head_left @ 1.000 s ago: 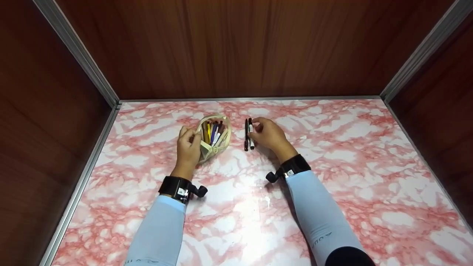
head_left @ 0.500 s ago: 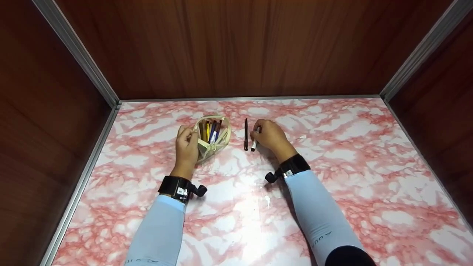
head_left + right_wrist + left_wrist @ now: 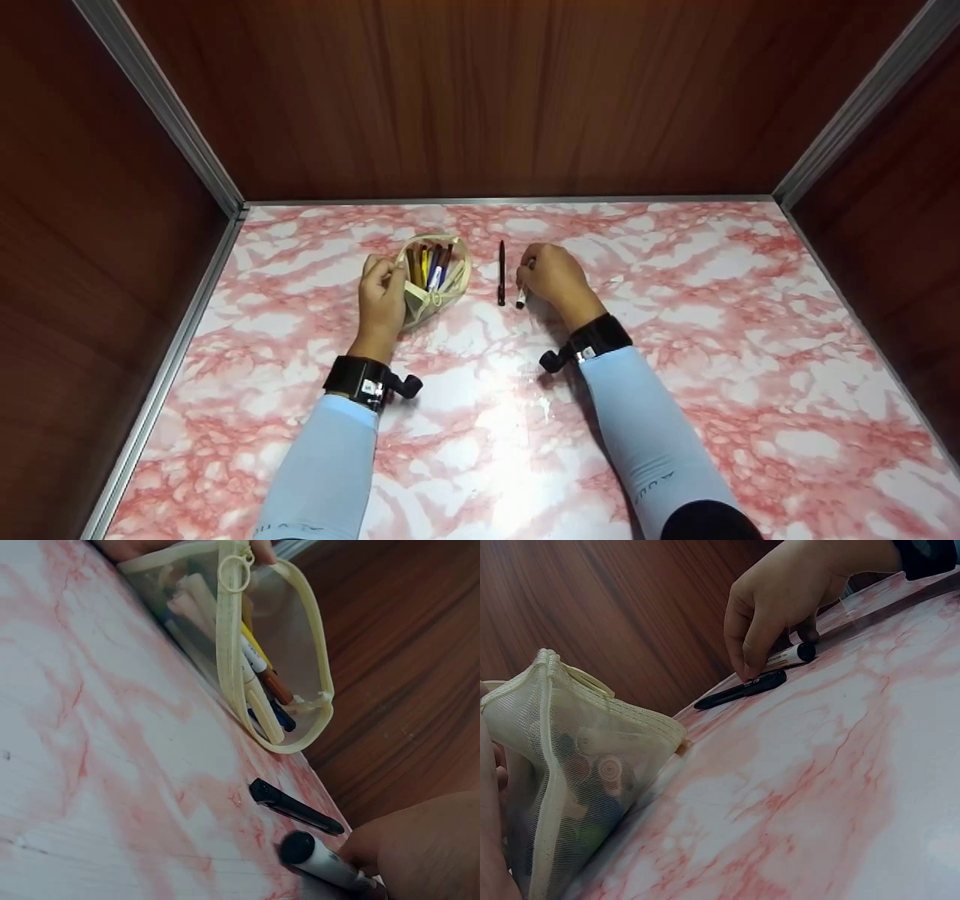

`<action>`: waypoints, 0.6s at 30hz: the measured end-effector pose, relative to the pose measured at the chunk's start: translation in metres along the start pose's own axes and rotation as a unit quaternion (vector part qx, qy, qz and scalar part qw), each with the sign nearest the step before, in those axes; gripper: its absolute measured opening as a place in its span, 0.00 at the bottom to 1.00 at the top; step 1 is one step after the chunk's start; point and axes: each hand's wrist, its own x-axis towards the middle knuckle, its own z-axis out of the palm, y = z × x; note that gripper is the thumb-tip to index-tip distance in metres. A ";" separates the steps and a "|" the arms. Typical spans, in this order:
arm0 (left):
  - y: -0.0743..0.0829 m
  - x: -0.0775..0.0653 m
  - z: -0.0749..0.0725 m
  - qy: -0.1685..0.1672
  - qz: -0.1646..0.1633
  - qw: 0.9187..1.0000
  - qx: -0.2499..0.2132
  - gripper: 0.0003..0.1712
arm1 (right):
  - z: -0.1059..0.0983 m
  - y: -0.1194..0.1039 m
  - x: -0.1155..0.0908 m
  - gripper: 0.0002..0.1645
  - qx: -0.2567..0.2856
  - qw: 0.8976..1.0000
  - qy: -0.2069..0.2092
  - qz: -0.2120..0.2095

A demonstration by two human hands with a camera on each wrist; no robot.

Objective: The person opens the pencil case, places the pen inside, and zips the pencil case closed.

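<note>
My left hand grips the near left edge of a pale yellow mesh pencil case. The case stands unzipped, with several pens and markers inside, brown, yellow and blue among them. To its right, my right hand pinches a white marker with a black cap. Most of that marker is hidden under the fingers in the head view. A black pen lies on the table between the case and my right hand, slightly apart from the marker.
The tabletop has a red and white marbled pattern. Brown wood-look panels enclose it at the back and on both sides, with metal strips along their edges.
My right hand has taken hold of the white marker, which lay beside the black pen, and shifted it slightly right, tilting it. My left hand stays at the case, whose opening has widened slightly.
</note>
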 end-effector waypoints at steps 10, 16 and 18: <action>-0.001 0.000 -0.001 -0.003 -0.005 1.000 0.000 0.16 | -0.007 0.005 0.002 0.10 0.077 0.997 0.015 0.011; 0.000 0.000 -0.001 -0.005 -0.009 1.000 0.001 0.17 | -0.012 0.001 0.004 0.22 0.198 0.980 0.008 0.015; 0.000 0.000 0.000 -0.004 -0.006 1.000 0.002 0.17 | -0.011 -0.002 0.004 0.31 0.246 0.969 0.010 0.020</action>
